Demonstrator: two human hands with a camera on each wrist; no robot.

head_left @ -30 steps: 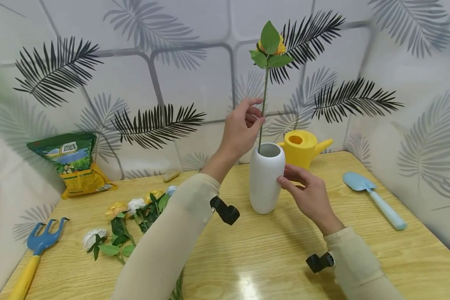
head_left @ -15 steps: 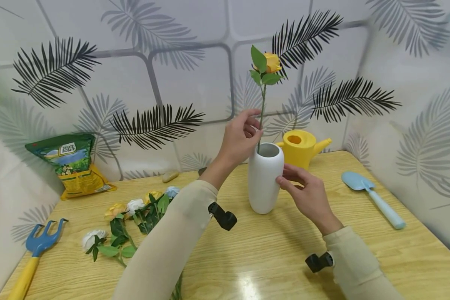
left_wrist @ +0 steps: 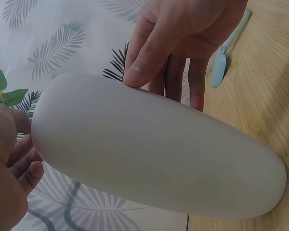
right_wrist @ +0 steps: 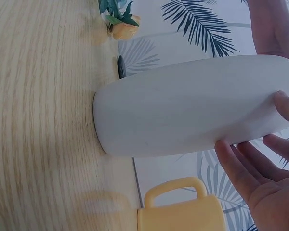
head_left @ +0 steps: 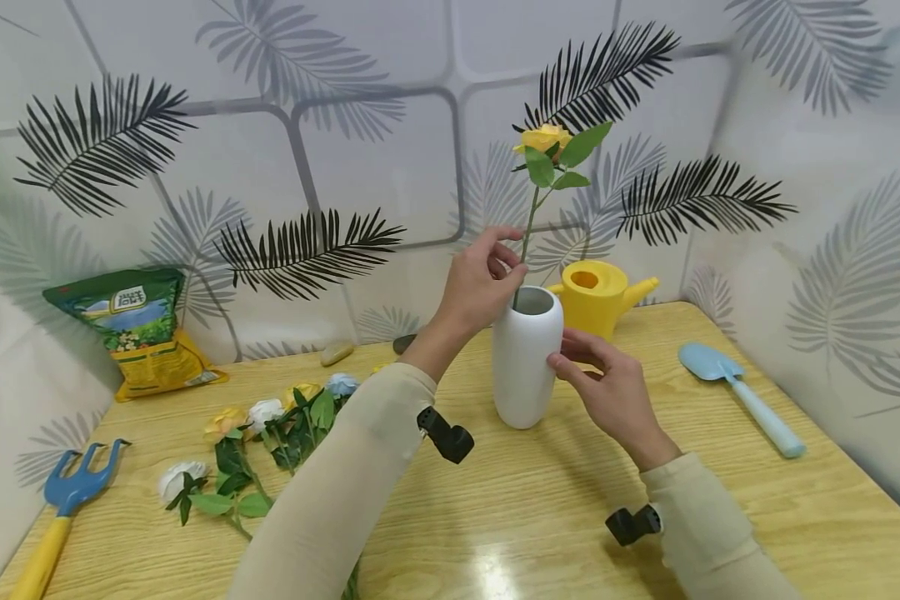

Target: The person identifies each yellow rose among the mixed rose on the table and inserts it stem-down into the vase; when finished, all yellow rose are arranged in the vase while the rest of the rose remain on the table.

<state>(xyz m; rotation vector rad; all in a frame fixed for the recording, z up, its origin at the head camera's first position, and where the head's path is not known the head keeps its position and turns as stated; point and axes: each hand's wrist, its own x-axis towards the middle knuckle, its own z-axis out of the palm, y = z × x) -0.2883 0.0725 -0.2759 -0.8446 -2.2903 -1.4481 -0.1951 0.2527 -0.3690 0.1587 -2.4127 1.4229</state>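
Note:
In the head view my left hand [head_left: 480, 279] pinches the green stem of a yellow rose [head_left: 543, 140] above the mouth of a white vase [head_left: 527, 367]. The stem's lower end is inside the vase, hidden by its wall. Green leaves spread below the bloom. My right hand [head_left: 611, 387] holds the vase's right side, thumb in front and fingers reaching behind. Upright on the table, the vase [right_wrist: 183, 106] also fills the right wrist view, with right-hand fingertips [right_wrist: 224, 147] against it. In the left wrist view the left hand [left_wrist: 7, 163] is beside the vase's rim.
Several artificial flowers [head_left: 266, 412] lie left on the wooden table [head_left: 450, 533], partly under the left sleeve. Behind the vase is a yellow watering can [head_left: 596, 304]. A light blue trowel [head_left: 742, 396] lies right; a blue hand fork [head_left: 78, 483] and a green-yellow bag [head_left: 138, 333] are left.
My left hand has moved down, lowering the rose's stem further into the vase. The bloom has turned and its leaves point differently. My right hand keeps its hold on the vase.

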